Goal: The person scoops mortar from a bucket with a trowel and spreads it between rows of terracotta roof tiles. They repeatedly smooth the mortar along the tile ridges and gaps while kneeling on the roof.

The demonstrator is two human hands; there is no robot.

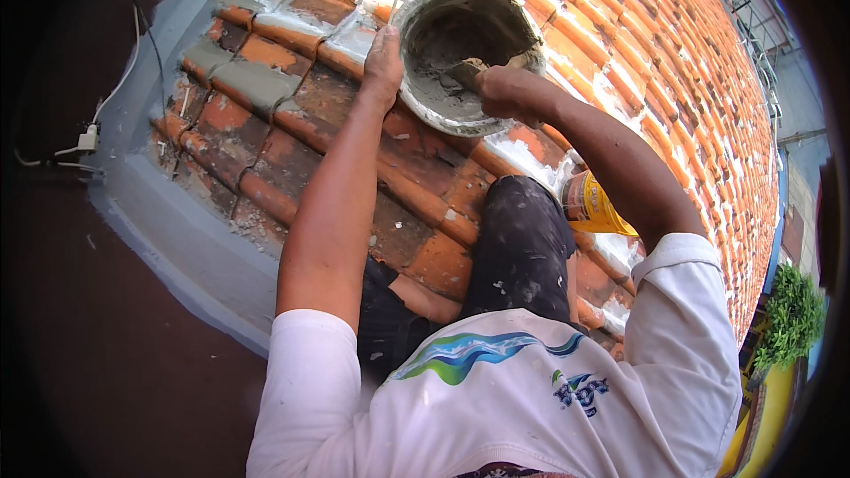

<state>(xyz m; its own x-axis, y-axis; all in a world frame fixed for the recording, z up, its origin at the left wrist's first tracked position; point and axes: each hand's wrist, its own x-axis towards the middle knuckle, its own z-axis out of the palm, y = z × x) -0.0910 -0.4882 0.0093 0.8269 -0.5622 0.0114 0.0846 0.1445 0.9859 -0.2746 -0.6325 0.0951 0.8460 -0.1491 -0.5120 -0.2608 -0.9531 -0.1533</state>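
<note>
So the thing that matters here, I reckon, is how the trowel [465, 73] sits against the mortar [425, 80]. The blade pokes out to the left of the right hand [509, 91], inside the bucket [456, 129], with its long axis running from that fist toward the left hand [384, 59] and angled a bit away from the body. Blade's right at the wet grey stuff, but I can't tell how deep it's dug in.

Right hand is easily the nearer one to the trowel: fingers curled tight, handle pretty much hidden in the fist. Left hand is on the opposite side, looks like it's gripping the bucket's rim, though I can't see what the fingertips are doing round the back.

Bucket sits between the two hands, mouth facing up toward the wearer, most of the mortar lying left of the right fist. Below the left hand you've got roof tiles [288, 128], with a grey smear [257, 86] out to its left. There's also a yellow tub [599, 204] under the right forearm, on the body side of the right hand.
</note>
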